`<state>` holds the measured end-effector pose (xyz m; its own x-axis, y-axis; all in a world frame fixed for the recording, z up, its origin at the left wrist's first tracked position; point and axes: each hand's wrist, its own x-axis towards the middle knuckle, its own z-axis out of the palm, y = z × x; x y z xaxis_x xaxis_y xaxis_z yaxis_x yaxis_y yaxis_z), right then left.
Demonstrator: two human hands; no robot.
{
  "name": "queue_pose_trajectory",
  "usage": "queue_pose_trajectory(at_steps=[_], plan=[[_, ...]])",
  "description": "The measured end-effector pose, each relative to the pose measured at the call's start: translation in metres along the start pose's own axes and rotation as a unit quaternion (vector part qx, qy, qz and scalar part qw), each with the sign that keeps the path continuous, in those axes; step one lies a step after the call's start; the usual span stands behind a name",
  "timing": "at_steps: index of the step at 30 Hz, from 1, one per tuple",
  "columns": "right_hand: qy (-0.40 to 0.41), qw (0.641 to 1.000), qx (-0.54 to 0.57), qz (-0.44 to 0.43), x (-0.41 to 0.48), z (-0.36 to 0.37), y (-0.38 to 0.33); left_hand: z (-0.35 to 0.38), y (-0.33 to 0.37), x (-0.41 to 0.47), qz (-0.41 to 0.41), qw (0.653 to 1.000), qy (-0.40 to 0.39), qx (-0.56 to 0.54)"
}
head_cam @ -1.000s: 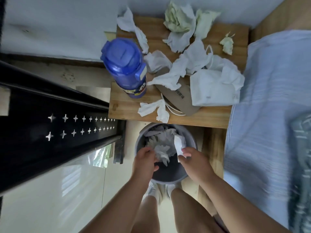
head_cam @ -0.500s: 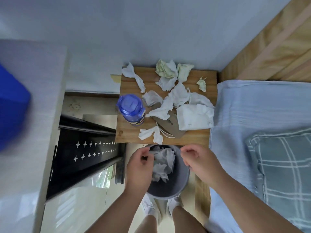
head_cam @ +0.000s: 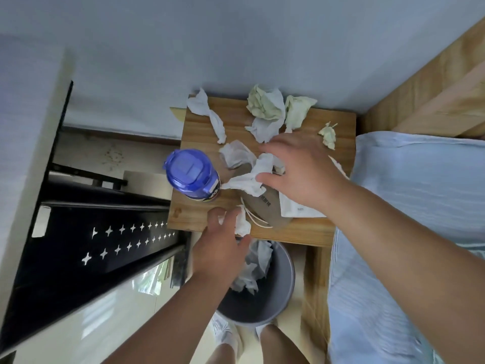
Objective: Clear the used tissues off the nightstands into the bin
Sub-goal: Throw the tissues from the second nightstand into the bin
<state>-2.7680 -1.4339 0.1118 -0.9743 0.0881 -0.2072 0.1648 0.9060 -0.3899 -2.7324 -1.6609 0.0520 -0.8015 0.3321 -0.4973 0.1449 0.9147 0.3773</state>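
Beside the pale blue striped bed (head_cam: 420, 206): square wooden bench (head_cam: 338, 122). Round grey plastic bin (head_cam: 284, 290) sits below its front edge, part-filled with tissue. On the bench: one blue lidded plastic bottle (head_cam: 191, 174) and about eight crumpled tissues (head_cam: 236, 153), five white, three yellowish. Both hands are spread, gripping nothing: right hand (head_cam: 301, 172) over the centre tissue, left hand (head_cam: 220, 248) at the front-edge tissue.

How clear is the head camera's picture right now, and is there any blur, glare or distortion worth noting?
Head view: the left hand and right hand are softly motion-blurred at the fingers, while the nightstand and blue bottle are fairly crisp. Head view again: the wide lens bends straight edges near the frame's borders, and the glossy pale surface at lower left shows reflections.
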Motion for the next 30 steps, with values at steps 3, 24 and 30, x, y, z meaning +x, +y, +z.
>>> queue_pose_trajectory(at_steps=[3,24,30], plan=[[-0.072,0.992,-0.097,-0.038,0.004,0.026,-0.003,0.008,-0.003,0.009,0.0,0.999,0.025,-0.035],[-0.019,0.921,0.29,0.261,-0.168,0.112,-0.019,0.048,-0.038,-0.062,-0.186,0.911,-0.023,-0.367],[-0.16,0.878,0.289,0.345,-0.192,0.202,-0.012,0.098,-0.071,-0.065,-0.251,0.9,-0.144,-0.325]])
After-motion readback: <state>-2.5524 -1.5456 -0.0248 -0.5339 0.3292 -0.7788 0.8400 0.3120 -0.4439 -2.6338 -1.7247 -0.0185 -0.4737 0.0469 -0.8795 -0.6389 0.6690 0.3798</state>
